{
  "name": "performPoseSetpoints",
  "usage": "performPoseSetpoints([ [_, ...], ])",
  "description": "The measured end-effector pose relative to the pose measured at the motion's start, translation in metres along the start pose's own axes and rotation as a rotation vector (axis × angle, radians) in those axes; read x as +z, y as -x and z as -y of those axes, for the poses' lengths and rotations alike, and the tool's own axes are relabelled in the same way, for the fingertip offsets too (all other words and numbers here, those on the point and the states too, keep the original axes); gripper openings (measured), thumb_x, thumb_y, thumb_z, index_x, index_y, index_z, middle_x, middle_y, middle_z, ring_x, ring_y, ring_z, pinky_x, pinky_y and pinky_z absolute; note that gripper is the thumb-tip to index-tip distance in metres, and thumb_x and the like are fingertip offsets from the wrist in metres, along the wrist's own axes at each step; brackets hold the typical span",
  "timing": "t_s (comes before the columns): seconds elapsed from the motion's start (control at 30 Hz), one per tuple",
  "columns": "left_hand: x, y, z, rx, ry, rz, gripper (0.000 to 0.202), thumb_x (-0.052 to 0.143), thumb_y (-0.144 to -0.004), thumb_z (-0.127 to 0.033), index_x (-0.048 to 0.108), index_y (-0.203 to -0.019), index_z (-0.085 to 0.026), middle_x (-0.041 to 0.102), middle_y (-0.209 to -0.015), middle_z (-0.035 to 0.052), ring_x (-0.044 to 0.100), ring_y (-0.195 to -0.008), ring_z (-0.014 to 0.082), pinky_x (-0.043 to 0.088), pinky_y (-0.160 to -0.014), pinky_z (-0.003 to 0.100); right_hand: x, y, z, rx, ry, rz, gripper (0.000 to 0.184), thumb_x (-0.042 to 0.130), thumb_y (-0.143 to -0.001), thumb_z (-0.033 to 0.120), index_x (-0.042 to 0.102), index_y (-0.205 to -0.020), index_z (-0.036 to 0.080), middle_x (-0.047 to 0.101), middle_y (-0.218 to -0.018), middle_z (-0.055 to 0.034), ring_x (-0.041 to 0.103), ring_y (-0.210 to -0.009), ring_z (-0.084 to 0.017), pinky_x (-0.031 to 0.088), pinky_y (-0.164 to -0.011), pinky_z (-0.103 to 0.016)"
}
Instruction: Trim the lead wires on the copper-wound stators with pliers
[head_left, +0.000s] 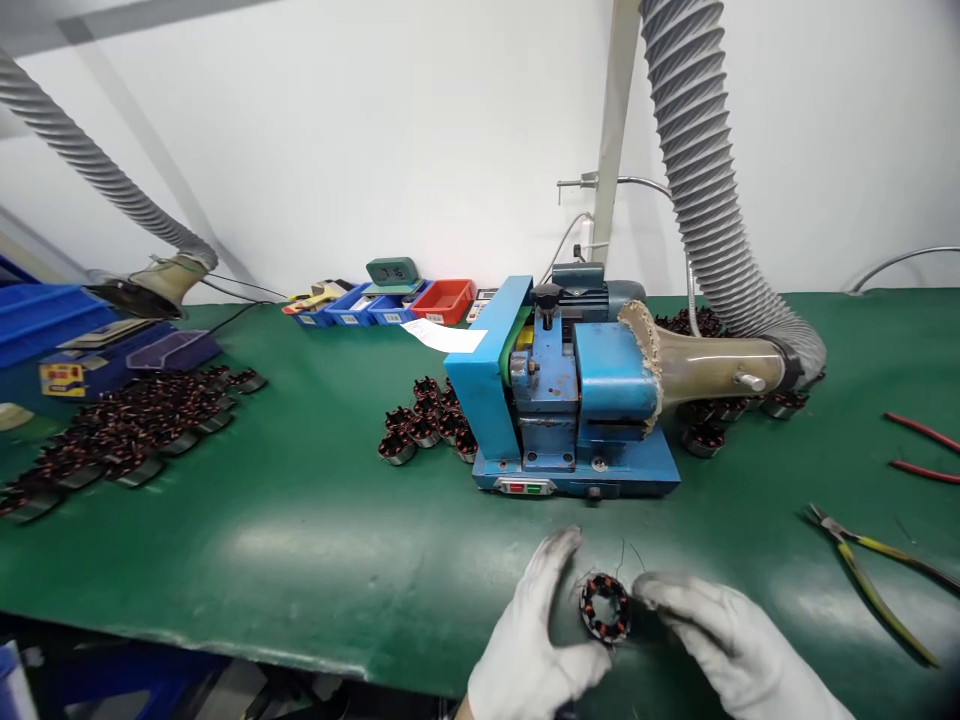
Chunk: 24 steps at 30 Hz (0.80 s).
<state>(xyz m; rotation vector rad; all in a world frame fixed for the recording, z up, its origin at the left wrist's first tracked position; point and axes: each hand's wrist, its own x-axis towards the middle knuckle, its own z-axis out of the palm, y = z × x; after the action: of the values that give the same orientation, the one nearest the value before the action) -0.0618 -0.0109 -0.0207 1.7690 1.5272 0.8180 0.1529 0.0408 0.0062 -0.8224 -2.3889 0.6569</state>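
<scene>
A small ring-shaped motor stator with copper windings lies on the green bench, thin wire ends sticking up from it. My left hand, in a white glove, curves around its left side. The thumb is close to the ring's lower edge and the fingers are apart from it at the upper left; whether the thumb touches cannot be made out. From the right, my gloved right hand reaches in with fingers stretched out, the tips beside the ring. Its thumb is hidden. Fine wires rise between the two hands.
A blue belt machine stands just beyond my hands, joined to a grey exhaust hose. Stators are heaped at left, beside the machine and behind its duct. Yellow-handled cutters lie right. Small bins line the wall.
</scene>
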Motion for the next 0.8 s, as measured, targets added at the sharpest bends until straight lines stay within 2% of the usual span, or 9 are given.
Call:
performPoseSetpoints([
  [0.07,0.005,-0.001,0.001,-0.047,0.051,0.001,0.085,0.066,-0.059,-0.021,0.029,-0.136,-0.018,0.038,-0.139,0.0123,0.038,-0.127,0.0276,0.037,-0.104,0.048,0.005,-0.010,0.004,-0.037,0.062,0.049,0.043,0.036,-0.085,0.007,0.047,-0.124,0.021,0.060,-0.117,-0.0072,0.061,-0.098,-0.015,0.050,-0.083,-0.023],
  [0.13,0.016,-0.005,-0.001,0.008,-0.034,-0.084,0.087,0.068,-0.052,-0.023,0.035,-0.132,-0.012,0.046,-0.131,0.0158,0.044,-0.121,0.0316,0.038,-0.103,0.050,0.012,-0.019,0.006,0.046,0.210,0.136,0.048,0.037,-0.081,0.007,0.047,-0.126,0.018,0.060,-0.117,-0.0106,0.062,-0.093,-0.019,0.051,-0.080,-0.030],
  [0.27,0.032,-0.007,-0.010,0.112,-0.222,-0.242,0.076,0.066,-0.049,-0.016,0.047,-0.122,-0.013,0.058,-0.112,0.0151,0.052,-0.107,0.0338,0.046,-0.091,0.053,0.019,-0.023,0.011,0.137,0.366,0.205,0.036,0.037,-0.077,0.008,0.063,-0.102,0.014,0.065,-0.083,-0.0091,0.061,-0.071,-0.021,0.050,-0.067,-0.034],
  [0.37,0.030,-0.004,-0.014,0.121,-0.172,-0.284,0.058,0.066,-0.049,-0.012,0.055,-0.106,-0.020,0.059,-0.103,0.0082,0.053,-0.103,0.0288,0.044,-0.092,0.051,0.017,-0.011,0.014,0.088,0.378,0.128,0.031,0.036,-0.077,0.007,0.064,-0.089,0.016,0.061,-0.074,-0.0072,0.057,-0.065,-0.020,0.048,-0.062,-0.033],
  [0.47,0.026,-0.002,-0.015,0.086,-0.145,-0.280,0.054,0.067,-0.050,-0.011,0.056,-0.101,-0.021,0.057,-0.102,0.0066,0.052,-0.103,0.0271,0.040,-0.097,0.052,0.008,0.012,0.009,0.050,0.350,0.117,0.030,0.038,-0.076,0.008,0.063,-0.090,0.018,0.061,-0.075,-0.0060,0.057,-0.064,-0.019,0.047,-0.061,-0.031],
  [0.57,0.022,-0.002,-0.016,0.046,-0.171,-0.243,0.052,0.070,-0.049,-0.013,0.055,-0.099,-0.019,0.057,-0.099,0.0073,0.053,-0.099,0.0273,0.039,-0.097,0.053,-0.007,0.037,-0.007,0.135,0.262,0.083,0.026,0.042,-0.081,0.012,0.062,-0.094,0.022,0.064,-0.083,-0.0039,0.060,-0.072,-0.017,0.049,-0.068,-0.028],
  [0.63,0.019,-0.003,-0.019,0.073,-0.217,-0.223,0.061,0.074,-0.047,-0.017,0.052,-0.104,-0.017,0.057,-0.101,0.0100,0.054,-0.100,0.0295,0.039,-0.096,0.055,-0.016,0.045,-0.014,0.235,0.192,-0.029,0.023,0.045,-0.086,0.017,0.060,-0.102,0.024,0.066,-0.093,-0.0032,0.062,-0.082,-0.015,0.049,-0.076,-0.025],
  [0.7,0.015,-0.004,-0.023,0.135,-0.262,-0.203,0.084,0.079,-0.046,-0.026,0.041,-0.120,-0.014,0.053,-0.113,0.0158,0.049,-0.109,0.0339,0.040,-0.095,0.056,-0.019,0.043,-0.014,0.320,0.115,-0.064,0.025,0.044,-0.090,0.023,0.059,-0.110,0.026,0.065,-0.102,-0.0029,0.062,-0.090,-0.015,0.048,-0.081,-0.024],
  [0.8,0.008,-0.009,-0.028,0.259,-0.264,-0.095,0.115,0.078,-0.051,-0.045,0.011,-0.138,-0.013,0.037,-0.132,0.0224,0.038,-0.122,0.0369,0.041,-0.095,0.053,-0.011,0.021,0.001,0.343,-0.021,0.170,0.038,0.044,-0.087,0.020,0.054,-0.123,0.030,0.063,-0.106,-0.0041,0.061,-0.092,-0.018,0.048,-0.081,-0.028],
])
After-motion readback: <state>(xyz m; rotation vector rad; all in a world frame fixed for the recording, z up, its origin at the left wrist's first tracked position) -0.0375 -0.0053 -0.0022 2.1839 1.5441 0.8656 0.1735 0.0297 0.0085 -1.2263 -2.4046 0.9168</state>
